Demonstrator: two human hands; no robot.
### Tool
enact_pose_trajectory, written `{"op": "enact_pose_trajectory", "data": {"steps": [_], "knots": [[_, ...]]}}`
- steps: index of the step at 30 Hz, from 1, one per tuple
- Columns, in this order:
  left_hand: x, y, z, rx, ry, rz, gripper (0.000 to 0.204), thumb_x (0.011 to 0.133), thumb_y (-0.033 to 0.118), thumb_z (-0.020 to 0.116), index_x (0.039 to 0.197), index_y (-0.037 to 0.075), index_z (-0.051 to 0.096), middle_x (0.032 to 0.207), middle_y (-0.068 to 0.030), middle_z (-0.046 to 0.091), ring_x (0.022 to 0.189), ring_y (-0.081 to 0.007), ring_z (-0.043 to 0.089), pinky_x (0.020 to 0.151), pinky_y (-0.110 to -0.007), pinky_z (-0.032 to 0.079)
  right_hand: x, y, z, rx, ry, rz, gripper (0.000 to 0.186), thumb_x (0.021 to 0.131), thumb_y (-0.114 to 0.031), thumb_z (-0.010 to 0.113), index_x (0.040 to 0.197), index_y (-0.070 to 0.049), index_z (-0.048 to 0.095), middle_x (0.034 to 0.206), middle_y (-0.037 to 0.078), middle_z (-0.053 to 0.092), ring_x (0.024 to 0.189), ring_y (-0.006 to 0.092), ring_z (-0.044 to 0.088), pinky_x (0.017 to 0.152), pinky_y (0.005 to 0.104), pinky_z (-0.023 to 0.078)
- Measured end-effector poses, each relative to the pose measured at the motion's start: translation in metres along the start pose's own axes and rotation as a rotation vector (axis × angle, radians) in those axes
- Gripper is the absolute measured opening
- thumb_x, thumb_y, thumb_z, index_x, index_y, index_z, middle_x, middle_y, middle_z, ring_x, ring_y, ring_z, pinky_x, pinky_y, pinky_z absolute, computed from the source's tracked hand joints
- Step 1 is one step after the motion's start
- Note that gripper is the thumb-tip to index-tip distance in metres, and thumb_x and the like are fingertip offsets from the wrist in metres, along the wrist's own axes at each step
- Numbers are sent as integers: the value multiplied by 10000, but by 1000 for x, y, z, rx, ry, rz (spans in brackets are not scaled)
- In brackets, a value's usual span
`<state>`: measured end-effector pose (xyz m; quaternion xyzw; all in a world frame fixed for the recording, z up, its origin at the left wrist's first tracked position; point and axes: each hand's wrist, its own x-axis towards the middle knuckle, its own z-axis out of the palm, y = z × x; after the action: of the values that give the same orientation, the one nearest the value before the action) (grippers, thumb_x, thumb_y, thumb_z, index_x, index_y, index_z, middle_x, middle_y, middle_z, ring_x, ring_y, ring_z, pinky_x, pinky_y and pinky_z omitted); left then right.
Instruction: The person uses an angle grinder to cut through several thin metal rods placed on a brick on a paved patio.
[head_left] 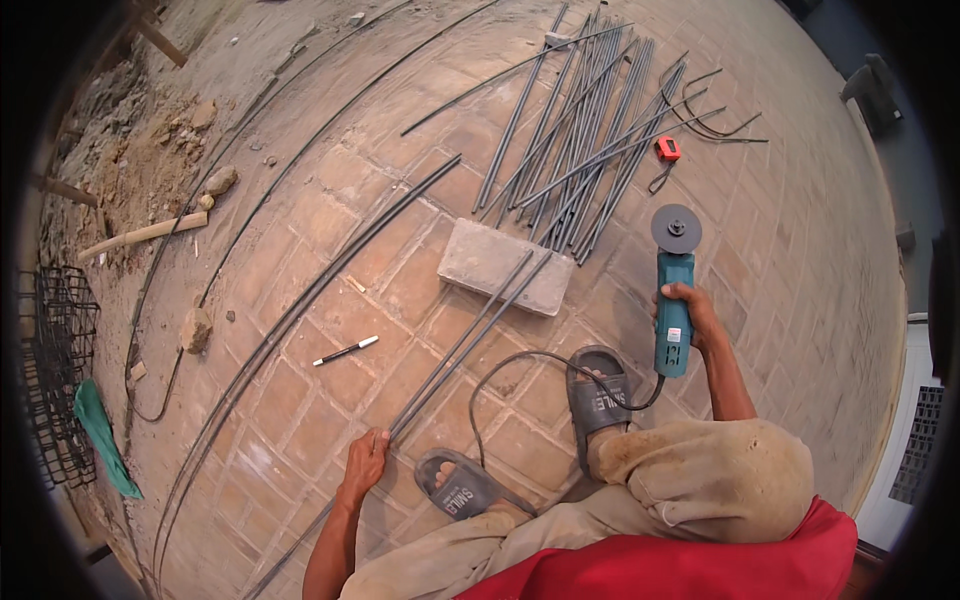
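My left hand (366, 460) grips two thin steel rods (440, 372) at the lower middle; their upper ends lie across a grey concrete block (478, 254). My right hand (692, 315) is closed on a teal angle grinder (674, 350), held upright in the picture with its grey disc (676, 228) toward the top and its black cord running down across my right sandal. A marker pen (345, 350) lies on the bricks left of the rods. My sandalled feet are apart below the block.
A pile of rods (580, 130) lies beyond the block, with an orange tape measure (667, 150) to its right. Long bent rods (330, 280) run along the left. Rubble, a wooden stick (142, 234), black metal cages (52, 360) and a green cloth (105, 440) are at the far left.
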<state>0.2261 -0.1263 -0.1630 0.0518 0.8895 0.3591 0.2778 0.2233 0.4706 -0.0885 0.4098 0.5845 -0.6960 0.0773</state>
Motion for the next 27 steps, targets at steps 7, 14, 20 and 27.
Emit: {"op": "enact_pose_trajectory", "data": {"steps": [7,14,20,27], "knots": [[-4,12,14,-169,-82,-140,449,1037,365,490,794,2,593,588,-99,583,507,-175,540,535,-363,440,5,1,-18,7,33,7,402,749,-261,736,1004,11,588,820,125,651,678,241,677,618,398,592],[1,22,15,-126,-60,-140,441,1032,360,500,811,-5,610,618,-108,624,526,-205,570,556,-359,457,8,4,-21,40,34,-5,403,746,-259,741,1001,19,597,815,120,645,662,247,674,617,396,592],[12,29,27,-168,-102,-121,421,1029,350,498,836,-5,619,658,-141,649,590,-252,601,618,-387,470,-5,-2,-13,41,65,14,401,742,-255,747,994,24,606,809,127,645,664,248,676,619,398,594],[0,5,16,53,-106,72,398,1031,338,502,857,-7,599,674,-144,633,619,-238,627,617,-384,469,-12,-11,-4,49,60,-42,372,750,-245,741,981,10,598,795,135,655,661,243,677,618,397,594]]}}
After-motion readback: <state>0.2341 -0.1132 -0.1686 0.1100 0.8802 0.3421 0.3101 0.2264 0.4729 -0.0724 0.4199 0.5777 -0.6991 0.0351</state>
